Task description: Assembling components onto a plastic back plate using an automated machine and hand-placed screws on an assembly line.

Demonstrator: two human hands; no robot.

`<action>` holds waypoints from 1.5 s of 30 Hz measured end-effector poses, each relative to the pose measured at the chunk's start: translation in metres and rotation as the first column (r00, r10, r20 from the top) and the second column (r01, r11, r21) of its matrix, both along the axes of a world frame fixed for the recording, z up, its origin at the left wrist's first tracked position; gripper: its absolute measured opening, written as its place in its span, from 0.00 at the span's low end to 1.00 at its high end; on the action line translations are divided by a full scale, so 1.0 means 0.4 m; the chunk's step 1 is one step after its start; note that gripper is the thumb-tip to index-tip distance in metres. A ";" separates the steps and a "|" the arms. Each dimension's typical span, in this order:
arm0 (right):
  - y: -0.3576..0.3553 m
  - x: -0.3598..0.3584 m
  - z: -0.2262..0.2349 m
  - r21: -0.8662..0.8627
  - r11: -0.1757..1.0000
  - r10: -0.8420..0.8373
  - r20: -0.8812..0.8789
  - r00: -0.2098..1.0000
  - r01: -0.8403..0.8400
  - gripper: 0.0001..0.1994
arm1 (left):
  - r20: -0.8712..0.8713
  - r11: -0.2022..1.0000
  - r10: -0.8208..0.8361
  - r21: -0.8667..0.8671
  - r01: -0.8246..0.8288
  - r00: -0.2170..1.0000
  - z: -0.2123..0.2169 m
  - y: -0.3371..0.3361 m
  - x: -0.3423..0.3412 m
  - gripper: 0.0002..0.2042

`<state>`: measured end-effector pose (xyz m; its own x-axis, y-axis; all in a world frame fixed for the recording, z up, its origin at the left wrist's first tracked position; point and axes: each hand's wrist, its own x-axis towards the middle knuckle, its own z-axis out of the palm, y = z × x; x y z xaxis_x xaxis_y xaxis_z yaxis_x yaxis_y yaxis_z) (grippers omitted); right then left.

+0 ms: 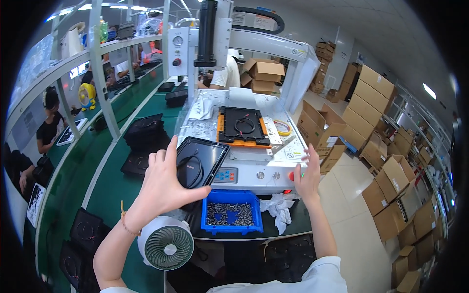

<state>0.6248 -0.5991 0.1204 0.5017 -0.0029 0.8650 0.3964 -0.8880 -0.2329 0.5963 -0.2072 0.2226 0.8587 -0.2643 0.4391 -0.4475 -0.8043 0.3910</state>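
My left hand [163, 181] spans one end of a shallow black rectangular housing [215, 155], thumb at its lower edge and fingers at its upper edge. The housing is tilted, and a coiled black cable [189, 168] lies in it. Beside the front right corner of a white bench machine [249, 181] is my right hand [308, 177], its fingers apart and holding nothing. It is close to a red button [291, 176] and a green button [303, 175]; contact is unclear. On the machine bed, an orange-and-black fixture [268, 143] carries another black part [251, 117] with a coiled cable.
A blue bin [257, 227] of small dark metal parts stands before the machine, beside crumpled white paper [279, 207]. A round white fan [166, 243] is below my left forearm. Black housings [144, 134] are stacked on the green bench [110, 178]. Cardboard boxes [369, 97] line the right.
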 end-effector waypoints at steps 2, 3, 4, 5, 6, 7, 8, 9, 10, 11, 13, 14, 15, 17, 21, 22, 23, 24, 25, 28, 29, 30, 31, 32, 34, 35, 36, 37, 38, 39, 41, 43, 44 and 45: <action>-0.052 -0.057 -0.078 -0.036 0.999 -0.037 0.036 0.999 0.038 0.37 | 0.005 0.998 -0.056 0.001 0.056 0.998 0.008 -0.014 -0.025 0.59; -0.061 -0.080 -0.098 -0.044 0.998 -0.051 0.032 0.998 0.053 0.38 | 0.004 0.997 -0.080 0.009 0.080 0.997 0.005 -0.024 -0.031 0.59; -0.063 -0.099 -0.114 -0.024 0.997 -0.078 -0.007 0.997 0.077 0.37 | 0.005 0.994 -0.104 0.017 0.104 0.995 0.004 -0.035 -0.035 0.59; -0.061 -0.107 -0.119 -0.020 0.996 -0.088 -0.012 0.996 0.088 0.37 | -0.012 0.991 -0.131 0.029 0.132 0.991 0.004 -0.044 -0.037 0.60; -0.061 -0.112 -0.122 -0.053 0.994 -0.100 -0.006 0.995 0.100 0.36 | -0.006 0.987 -0.152 0.043 0.152 0.988 0.002 -0.058 -0.036 0.60; -0.059 -0.115 -0.122 -0.085 0.990 -0.110 0.001 0.994 0.110 0.35 | 0.001 0.984 -0.171 0.057 0.170 0.985 0.000 -0.072 -0.034 0.61; -0.057 -0.113 -0.118 -0.109 0.989 -0.101 0.024 0.995 0.103 0.34 | 0.012 0.981 -0.186 0.049 0.185 0.982 -0.007 -0.082 -0.029 0.61; -0.050 -0.114 -0.113 -0.107 0.989 -0.105 0.022 0.994 0.107 0.34 | 0.009 0.981 -0.190 0.051 0.189 0.982 -0.008 -0.092 -0.030 0.61; -0.040 -0.117 -0.106 -0.128 0.987 -0.102 -0.013 0.995 0.100 0.35 | -0.007 0.979 -0.201 0.045 0.201 0.980 -0.007 -0.100 -0.032 0.61; -0.033 -0.118 -0.099 -0.151 0.985 -0.097 -0.045 0.994 0.089 0.35 | -0.022 0.977 -0.208 0.037 0.209 0.978 -0.006 -0.107 -0.034 0.61; -0.028 -0.121 -0.093 -0.139 0.987 -0.097 -0.074 0.993 0.086 0.34 | 0.005 0.976 -0.211 0.047 0.211 0.977 -0.012 -0.114 -0.040 0.61; -0.021 -0.125 -0.089 -0.126 0.989 -0.096 -0.105 0.990 0.083 0.33 | 0.020 0.974 -0.222 0.058 0.221 0.975 -0.013 -0.114 -0.046 0.61; -0.012 -0.130 -0.082 -0.124 0.989 -0.090 -0.106 0.990 0.077 0.33 | 0.033 0.970 -0.234 0.069 0.232 0.972 -0.013 -0.116 -0.052 0.61; 0.016 -0.143 -0.061 -0.021 1.000 -0.023 -0.068 0.997 0.022 0.30 | 0.017 0.963 -0.267 0.043 0.266 0.963 -0.020 -0.123 -0.065 0.60; 0.145 -0.183 -0.010 0.843 0.395 0.737 -0.052 0.674 -0.366 0.23 | -0.033 0.943 -0.328 0.039 0.329 0.944 -0.038 -0.156 -0.096 0.59; 0.165 -0.189 0.004 0.964 0.073 0.858 0.070 0.509 -0.255 0.25 | -0.048 0.938 -0.341 0.048 0.343 0.939 -0.047 -0.164 -0.103 0.59; 0.182 -0.194 0.023 0.980 0.061 0.898 0.029 0.440 -0.189 0.30 | -0.058 0.932 -0.358 0.035 0.361 0.932 -0.054 -0.172 -0.109 0.59; 0.187 -0.195 0.022 0.984 0.038 0.924 0.032 0.380 -0.175 0.29 | -0.069 0.926 -0.375 0.022 0.377 0.925 -0.059 -0.179 -0.117 0.59; 0.191 -0.195 0.021 0.987 0.017 0.947 0.035 0.318 -0.159 0.29 | -0.085 0.924 -0.377 0.029 0.380 0.922 -0.063 -0.183 -0.126 0.59; 0.198 -0.202 0.016 0.994 -0.060 0.957 0.081 0.277 -0.086 0.25 | -0.120 0.930 -0.357 0.042 0.364 0.926 -0.071 -0.172 -0.137 0.60; 0.193 -0.208 0.017 0.997 -0.054 0.960 0.067 0.273 -0.054 0.24 | -0.185 0.912 -0.410 -0.108 0.396 0.893 -0.071 -0.157 -0.132 0.60; 0.190 -0.210 0.012 0.995 -0.092 0.963 0.096 0.254 -0.028 0.23 | -0.243 0.881 -0.458 -0.255 0.400 0.855 -0.074 -0.133 -0.124 0.60; 0.187 -0.213 0.011 0.995 -0.097 0.967 0.099 0.237 -0.021 0.25 | -0.426 0.826 -0.510 -0.486 0.286 0.747 -0.067 -0.102 -0.107 0.54; 0.182 -0.217 0.011 0.995 -0.100 0.968 0.101 0.228 -0.015 0.26 | -0.485 0.668 -0.616 -0.739 0.086 0.620 -0.085 -0.099 -0.072 0.43; 0.169 -0.226 0.001 0.992 -0.125 0.969 0.122 0.215 -0.002 0.26 | -0.505 0.441 -0.751 -0.863 -0.246 0.426 -0.095 -0.051 -0.067 0.37; 0.165 -0.231 0.002 0.989 -0.146 0.970 0.141 0.197 0.010 0.26 | -0.446 0.357 -0.825 -0.887 -0.292 0.348 -0.115 -0.036 -0.060 0.39; 0.166 -0.232 0.005 0.986 -0.165 0.971 0.158 0.178 0.021 0.26 | -0.411 0.304 -0.863 -0.887 -0.347 0.293 -0.133 -0.035 -0.066 0.41; 0.169 -0.231 0.006 0.982 -0.188 0.971 0.182 0.153 0.028 0.27 | -0.345 0.235 -0.908 -0.890 -0.390 0.240 -0.168 -0.038 -0.075 0.41; 0.176 -0.232 0.010 0.981 -0.190 0.971 0.182 0.154 0.035 0.27 | -0.359 0.214 -0.899 -0.860 -0.464 0.251 -0.166 -0.070 -0.110 0.42; 0.193 -0.235 0.023 0.979 -0.191 0.973 0.180 0.144 0.066 0.26 | -0.341 0.221 -0.925 -0.840 -0.495 0.165 -0.143 -0.081 -0.152 0.46; 0.210 -0.230 0.026 0.976 -0.189 0.975 0.174 0.136 0.108 0.24 | 0.030 -0.077 -0.997 -0.655 -0.751 0.076 -0.223 -0.094 -0.191 0.45; 0.209 -0.230 0.028 0.994 -0.102 0.991 0.098 0.088 0.043 0.25 | -0.044 0.014 -0.999 -0.719 -0.695 0.025 -0.217 -0.139 -0.230 0.46; 0.206 -0.224 0.026 0.998 -0.060 0.995 0.059 0.082 0.012 0.22 | 0.001 -0.006 -1.000 -0.740 -0.672 0.008 -0.219 -0.152 -0.239 0.47; 0.206 -0.214 0.024 0.998 -0.061 0.995 0.059 0.082 0.018 0.22 | 0.045 -0.027 -0.999 -0.760 -0.650 -0.011 -0.219 -0.163 -0.246 0.48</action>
